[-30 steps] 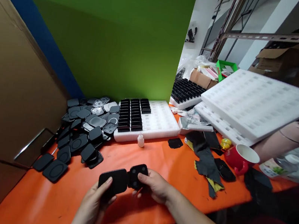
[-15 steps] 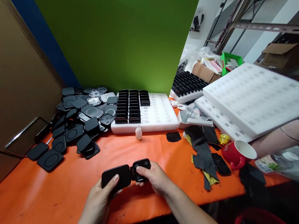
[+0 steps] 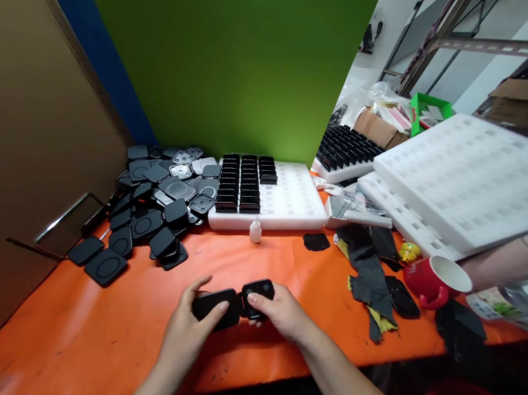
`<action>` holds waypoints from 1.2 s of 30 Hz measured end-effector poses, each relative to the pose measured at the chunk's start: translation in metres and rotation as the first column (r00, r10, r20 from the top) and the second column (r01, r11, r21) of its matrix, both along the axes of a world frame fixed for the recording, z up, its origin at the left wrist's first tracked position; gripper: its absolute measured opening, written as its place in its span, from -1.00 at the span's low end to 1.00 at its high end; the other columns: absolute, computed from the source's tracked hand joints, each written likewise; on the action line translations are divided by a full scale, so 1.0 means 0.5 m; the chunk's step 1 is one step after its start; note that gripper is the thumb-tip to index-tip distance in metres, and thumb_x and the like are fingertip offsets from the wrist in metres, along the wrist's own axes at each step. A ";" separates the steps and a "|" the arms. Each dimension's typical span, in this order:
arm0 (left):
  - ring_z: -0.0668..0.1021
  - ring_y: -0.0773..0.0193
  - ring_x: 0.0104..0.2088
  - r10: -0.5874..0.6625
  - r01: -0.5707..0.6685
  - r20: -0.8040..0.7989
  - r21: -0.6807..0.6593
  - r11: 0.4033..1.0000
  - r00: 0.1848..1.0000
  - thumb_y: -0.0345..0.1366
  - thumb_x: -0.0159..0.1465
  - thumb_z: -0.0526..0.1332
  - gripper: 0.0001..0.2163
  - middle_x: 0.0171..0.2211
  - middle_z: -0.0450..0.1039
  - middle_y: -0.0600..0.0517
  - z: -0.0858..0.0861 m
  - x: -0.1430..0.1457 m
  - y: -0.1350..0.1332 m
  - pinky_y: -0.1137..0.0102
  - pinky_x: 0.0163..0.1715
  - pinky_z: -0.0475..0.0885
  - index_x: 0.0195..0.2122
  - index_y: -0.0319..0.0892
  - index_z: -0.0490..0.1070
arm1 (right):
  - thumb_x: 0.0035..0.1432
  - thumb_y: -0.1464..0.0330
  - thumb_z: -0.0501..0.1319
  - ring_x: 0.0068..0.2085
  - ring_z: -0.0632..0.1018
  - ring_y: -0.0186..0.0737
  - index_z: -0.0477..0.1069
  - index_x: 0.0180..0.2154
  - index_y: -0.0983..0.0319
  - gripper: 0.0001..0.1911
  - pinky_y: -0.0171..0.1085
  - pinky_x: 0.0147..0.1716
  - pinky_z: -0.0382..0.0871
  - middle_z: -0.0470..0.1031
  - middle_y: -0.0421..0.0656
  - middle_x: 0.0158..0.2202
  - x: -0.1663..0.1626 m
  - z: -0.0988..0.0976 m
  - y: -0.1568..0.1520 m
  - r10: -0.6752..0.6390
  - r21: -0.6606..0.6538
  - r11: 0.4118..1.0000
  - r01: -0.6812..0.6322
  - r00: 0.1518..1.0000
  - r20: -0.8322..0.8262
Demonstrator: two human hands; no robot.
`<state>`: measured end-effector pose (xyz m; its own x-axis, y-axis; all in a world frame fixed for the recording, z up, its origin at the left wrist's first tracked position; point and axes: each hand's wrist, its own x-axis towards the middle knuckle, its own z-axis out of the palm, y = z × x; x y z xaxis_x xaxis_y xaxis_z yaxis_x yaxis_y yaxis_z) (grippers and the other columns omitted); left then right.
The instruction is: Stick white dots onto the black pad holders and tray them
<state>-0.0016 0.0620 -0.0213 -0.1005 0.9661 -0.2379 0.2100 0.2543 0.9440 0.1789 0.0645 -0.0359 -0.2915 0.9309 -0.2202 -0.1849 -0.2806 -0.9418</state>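
Both hands hold one black hinged device point(image 3: 214, 304), made of a larger rounded rectangular panel joined by a short hinge to a smaller square one. My left hand point(image 3: 191, 326) grips the larger panel with the thumb on its face and the index finger raised off its far edge. My right hand point(image 3: 283, 312) pinches the smaller panel, thumb on top and fingertips below. The device is raised a little over the orange table point(image 3: 122, 335). Beyond it, a small white dropper bottle point(image 3: 255, 231) stands upright.
A heap of dark square panels point(image 3: 146, 226) lies at left. Behind stands a white foam tray point(image 3: 294, 196) with rows of black pieces. To the right are a grey cloth point(image 3: 365, 273), a red mug point(image 3: 424, 279) and stacked foam trays point(image 3: 476, 184). A green partition point(image 3: 217, 50) rises at the back.
The camera view has shifted, so the scene sits farther right. My left index finger has lifted and the left thumb has moved nearer the hinge. My right hand keeps its pinch.
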 end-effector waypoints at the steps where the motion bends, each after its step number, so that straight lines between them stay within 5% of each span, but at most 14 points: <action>1: 0.52 0.14 -0.31 -0.051 0.051 -0.050 -0.008 0.999 0.997 -0.09 -0.05 0.29 -0.55 -0.33 0.49 -0.01 -0.006 -0.005 0.007 0.32 -0.29 0.39 -0.15 -0.19 0.38 | 0.01 0.18 0.20 -0.61 0.41 -0.38 0.34 -0.40 0.32 -0.70 -0.36 -0.59 0.31 0.39 -0.24 -0.61 0.000 0.003 0.000 0.005 0.006 1.000 -0.005 1.000 0.012; 4: 0.50 0.18 -0.49 -0.129 0.125 -0.069 -0.064 0.990 0.989 0.02 0.09 0.12 -0.62 -0.55 0.45 0.01 -0.023 -0.018 0.023 0.37 -0.46 0.38 -0.43 -0.25 0.44 | 0.01 0.20 0.20 -0.62 0.40 -0.38 0.35 -0.39 0.32 -0.72 -0.35 -0.59 0.31 0.39 -0.24 -0.61 0.000 0.009 -0.001 0.002 -0.007 1.000 -0.002 0.999 0.034; 7: 0.50 0.16 -0.48 -0.144 0.139 -0.076 -0.070 0.988 0.987 0.04 0.16 -0.02 -0.55 -0.57 0.45 -0.01 -0.025 -0.022 0.027 0.37 -0.49 0.36 -0.44 -0.26 0.45 | 0.01 0.20 0.19 -0.62 0.41 -0.37 0.36 -0.40 0.33 -0.72 -0.35 -0.61 0.31 0.42 -0.21 -0.60 0.002 0.010 0.000 0.010 -0.069 0.998 -0.006 0.998 0.060; 10: 0.50 0.13 -0.29 -0.238 0.234 -0.100 -0.045 0.971 0.966 -0.03 0.04 0.19 -0.67 -0.37 0.51 0.00 -0.008 -0.019 0.021 0.38 -0.32 0.34 -0.31 -0.16 0.49 | 0.00 0.21 0.19 -0.63 0.42 -0.36 0.36 -0.39 0.33 -0.72 -0.36 -0.63 0.29 0.43 -0.21 -0.60 0.008 0.005 0.003 0.041 -0.123 0.992 -0.034 0.998 0.054; 13: 0.49 0.15 -0.35 -0.369 0.368 -0.140 -0.034 0.929 0.919 -0.13 -0.11 0.33 -0.69 -0.37 0.52 0.04 0.008 -0.014 0.014 0.41 -0.37 0.31 -0.32 -0.08 0.50 | -0.01 0.21 0.21 -0.63 0.42 -0.36 0.37 -0.36 0.33 -0.72 -0.38 -0.64 0.28 0.42 -0.22 -0.61 0.013 0.000 0.005 0.068 -0.125 0.990 -0.063 0.997 0.034; 15: 0.49 0.18 -0.39 -0.403 0.403 -0.131 -0.026 0.915 0.906 -0.12 -0.02 0.27 -0.77 -0.42 0.51 0.05 0.009 -0.009 0.011 0.42 -0.40 0.29 -0.35 -0.09 0.49 | -0.01 0.17 0.21 -0.62 0.43 -0.36 0.36 -0.37 0.33 -0.68 -0.38 -0.64 0.29 0.43 -0.21 -0.60 0.014 -0.002 0.007 0.052 -0.120 0.992 -0.049 0.998 0.021; 21: 0.47 0.22 -0.38 -0.293 0.294 0.038 -0.033 0.955 0.955 -0.08 0.13 0.12 -0.71 -0.40 0.48 0.02 -0.030 0.010 -0.003 0.44 -0.39 0.32 -0.29 -0.19 0.40 | 0.13 -0.07 -0.14 -0.54 0.51 -0.33 0.35 -0.29 0.35 -0.37 -0.40 -0.64 0.34 0.45 -0.08 -0.43 0.013 -0.009 0.012 -0.133 -0.253 0.964 0.086 0.976 -0.175; 30: 0.43 0.36 -0.52 -0.215 0.274 0.308 -0.164 0.947 0.927 -0.07 0.05 0.22 -0.67 -0.48 0.44 0.06 -0.048 0.027 -0.029 0.50 -0.52 0.30 -0.30 -0.22 0.35 | 0.10 0.07 0.07 -0.55 0.46 -0.39 0.32 -0.33 0.31 -0.60 -0.41 -0.60 0.35 0.42 -0.17 -0.48 0.008 -0.021 0.006 -0.172 -0.125 0.980 0.156 0.977 -0.129; 36: 0.54 0.20 -0.44 -0.166 0.332 0.469 -0.299 0.894 0.868 -0.13 -0.05 0.31 -0.59 -0.43 0.52 -0.07 -0.028 0.059 -0.059 0.41 -0.46 0.39 -0.22 -0.24 0.35 | 0.06 0.05 0.09 -0.64 0.34 -0.45 0.28 -0.49 0.30 -0.59 -0.46 -0.69 0.22 0.32 -0.26 -0.62 -0.005 -0.019 -0.006 -0.148 -0.042 0.988 0.148 0.989 -0.006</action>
<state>0.0280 0.0324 -0.0353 0.3219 0.7820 -0.5338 -0.0823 0.5847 0.8070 0.1765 0.0614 -0.0453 -0.1532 0.9541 -0.2572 -0.2356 -0.2880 -0.9282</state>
